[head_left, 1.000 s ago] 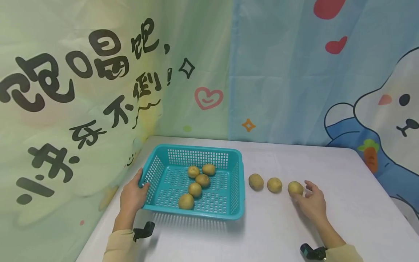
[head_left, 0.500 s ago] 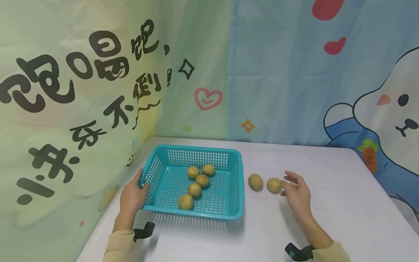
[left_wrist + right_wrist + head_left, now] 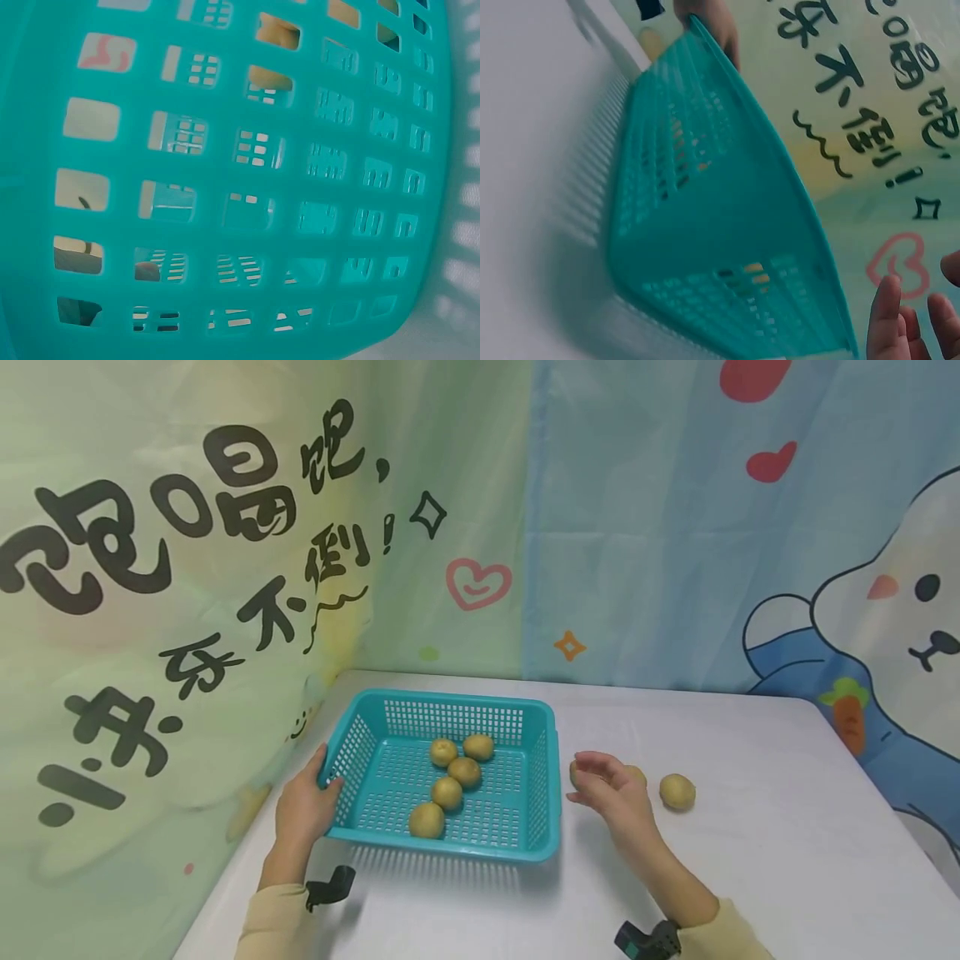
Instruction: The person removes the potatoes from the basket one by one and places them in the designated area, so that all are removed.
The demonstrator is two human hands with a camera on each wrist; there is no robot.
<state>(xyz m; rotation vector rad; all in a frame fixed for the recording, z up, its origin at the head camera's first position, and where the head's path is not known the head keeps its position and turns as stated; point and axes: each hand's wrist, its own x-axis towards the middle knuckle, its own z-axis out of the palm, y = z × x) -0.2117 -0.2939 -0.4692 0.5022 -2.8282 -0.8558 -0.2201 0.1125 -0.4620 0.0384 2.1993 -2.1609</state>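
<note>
With the thumb over the inside of its left rim, my left hand grips a turquoise plastic basket. Several potatoes lie in a loose line on its perforated floor. My right hand hovers just right of the basket, fingers spread and loosely bent, holding nothing; its fingers show at the corner of the right wrist view. Behind that hand, two potatoes on the table are mostly hidden. A third potato sits in full view to the right. The left wrist view is filled by the basket wall.
The white table runs back to a printed curtain with lettering and a cartoon animal. Another curtain side closes off the left. A small dark camera is strapped at each wrist.
My right hand has swept left from the rightmost potato, past the middle one, to the one nearest the basket. The potatoes stay where they were; my left hand and the basket hold still.
</note>
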